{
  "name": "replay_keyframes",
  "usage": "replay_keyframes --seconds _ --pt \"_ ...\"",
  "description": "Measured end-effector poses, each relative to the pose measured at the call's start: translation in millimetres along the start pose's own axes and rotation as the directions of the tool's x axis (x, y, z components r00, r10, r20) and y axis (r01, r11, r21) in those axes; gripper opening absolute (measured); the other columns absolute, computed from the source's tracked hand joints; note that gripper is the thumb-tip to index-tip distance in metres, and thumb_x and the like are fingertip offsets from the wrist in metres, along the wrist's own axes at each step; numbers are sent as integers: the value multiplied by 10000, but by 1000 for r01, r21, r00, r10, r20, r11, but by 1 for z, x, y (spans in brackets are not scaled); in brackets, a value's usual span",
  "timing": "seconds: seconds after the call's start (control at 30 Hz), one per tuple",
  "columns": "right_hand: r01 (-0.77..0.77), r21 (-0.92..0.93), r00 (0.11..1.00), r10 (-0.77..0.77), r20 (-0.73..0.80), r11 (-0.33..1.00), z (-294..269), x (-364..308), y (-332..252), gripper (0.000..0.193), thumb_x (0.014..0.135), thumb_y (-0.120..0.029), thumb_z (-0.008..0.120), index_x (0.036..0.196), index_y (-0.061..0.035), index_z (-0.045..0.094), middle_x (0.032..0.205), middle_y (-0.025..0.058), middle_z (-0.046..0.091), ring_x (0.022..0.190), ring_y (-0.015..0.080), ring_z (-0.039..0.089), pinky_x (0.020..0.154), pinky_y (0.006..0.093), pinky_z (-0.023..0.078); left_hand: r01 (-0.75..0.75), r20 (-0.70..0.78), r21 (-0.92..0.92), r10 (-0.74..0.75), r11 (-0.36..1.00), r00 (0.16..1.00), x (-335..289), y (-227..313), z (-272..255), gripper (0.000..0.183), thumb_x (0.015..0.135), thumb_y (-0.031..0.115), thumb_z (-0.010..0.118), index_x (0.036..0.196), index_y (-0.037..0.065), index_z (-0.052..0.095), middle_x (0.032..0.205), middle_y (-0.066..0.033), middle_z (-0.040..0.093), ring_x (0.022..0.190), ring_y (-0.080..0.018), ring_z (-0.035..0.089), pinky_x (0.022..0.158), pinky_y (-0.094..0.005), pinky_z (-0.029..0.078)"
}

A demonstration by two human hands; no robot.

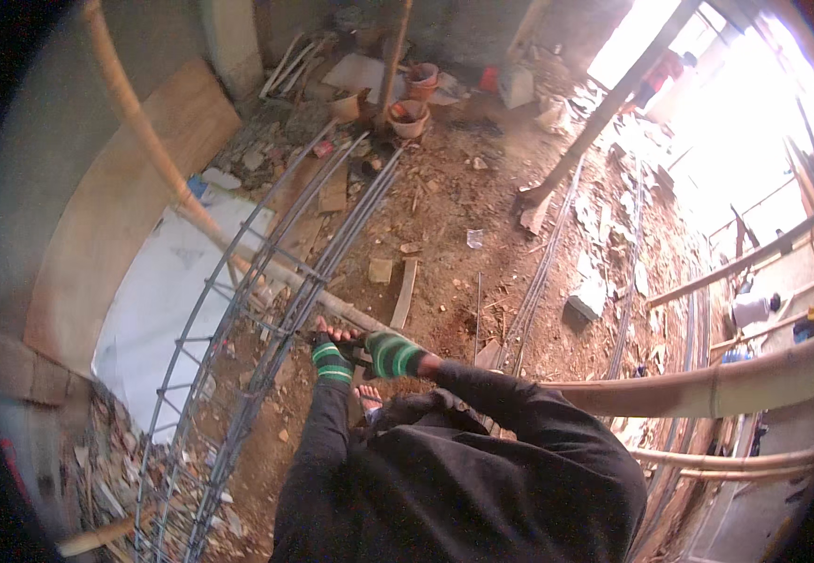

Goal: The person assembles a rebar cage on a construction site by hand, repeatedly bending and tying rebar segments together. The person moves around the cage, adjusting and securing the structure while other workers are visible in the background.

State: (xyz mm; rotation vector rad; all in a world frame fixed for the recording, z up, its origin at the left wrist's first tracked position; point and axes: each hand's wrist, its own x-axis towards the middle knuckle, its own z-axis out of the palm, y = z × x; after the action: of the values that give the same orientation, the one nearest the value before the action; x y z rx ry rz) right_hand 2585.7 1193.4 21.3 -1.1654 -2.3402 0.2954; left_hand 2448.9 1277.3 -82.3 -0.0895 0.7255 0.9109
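A long cage of steel reinforcing bars (pixel 317 281) runs from the lower left away from me, with cross ties along its length. My left hand (pixel 333 349), in a green and dark striped glove with bare fingertips, is at the cage's right side, its fingers bent beside the bars. Close to its right, my right hand (pixel 393 356), in a matching glove, is closed. Something dark and slim lies between the two hands; its kind is too unclear to tell. My foot (pixel 367 394) shows below them.
A bamboo pole (pixel 135 113) crosses under the cage; a thicker one (pixel 707 389) lies at my right. A white sheet (pixel 158 310) and plywood board (pixel 135 178) stand left. Buckets (pixel 409 119) are farther off. Loose bars (pixel 547 263) and rubble cover the ground. A person (pixel 660 77) is far right.
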Motion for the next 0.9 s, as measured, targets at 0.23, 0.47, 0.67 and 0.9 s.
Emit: replay_keyframes --seconds 0.23,0.47,0.67,0.9 --pt "-809 -32 548 772 323 587 6 -3 -36 489 907 -324 459 1318 -60 479 1311 215 505 1154 277 535 937 425 417 -118 -375 152 168 981 912 -14 -8 40 516 869 604 552 678 138 438 503 -2 368 426 -199 380 485 -420 429" --pt "-756 80 622 674 400 650 74 -16 3 382 879 -266 526 1229 -126 589 1020 215 631 939 325 623 847 400 473 34 -382 363 116 931 917 -10 -14 6 622 808 658 570 1024 84 467 829 -83 477 775 -274 487 692 -472 437" --pt "-638 319 747 664 36 701 95 -27 13 315 761 -125 591 1064 -104 673 890 204 663 820 387 636 692 468 491 -112 -433 481 347 870 832 0 -15 12 597 829 655 567 660 109 396 537 -58 434 464 -219 465 474 -382 423" --pt "-685 418 728 582 361 597 66 -13 5 331 783 -210 658 1066 -39 641 882 221 661 807 372 641 703 433 485 11 -454 627 354 779 818 -7 -12 4 533 793 602 659 733 87 536 535 -14 444 453 -166 456 449 -335 398"
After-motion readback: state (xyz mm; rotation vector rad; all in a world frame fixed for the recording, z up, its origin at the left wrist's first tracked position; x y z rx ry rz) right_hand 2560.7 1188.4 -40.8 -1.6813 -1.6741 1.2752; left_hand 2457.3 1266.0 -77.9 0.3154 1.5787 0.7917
